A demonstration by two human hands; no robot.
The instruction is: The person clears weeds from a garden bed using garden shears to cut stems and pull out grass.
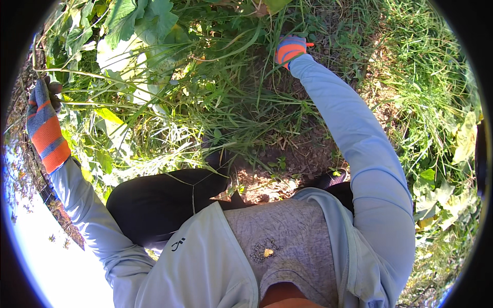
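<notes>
My left hand point(46, 123), in an orange-and-grey striped work glove with dark fingertips, is raised at the far left. Its fingers are curled around long green plant stems point(86, 103), which stretch right into the weeds. My right hand point(291, 51), in a matching glove, reaches down into tall grass point(265, 73) ahead of me. From its fist sticks out the red end of a tool handle point(310, 44); grass and the hand hide the rest of that tool.
Broad-leaved plants point(142, 23) grow at the upper left. Bare soil point(292, 158) shows between my feet, under my bent black-clad knee point(165, 200). Dense grass point(423, 77) borders the right side. A dark object point(480, 158) stands at the right rim.
</notes>
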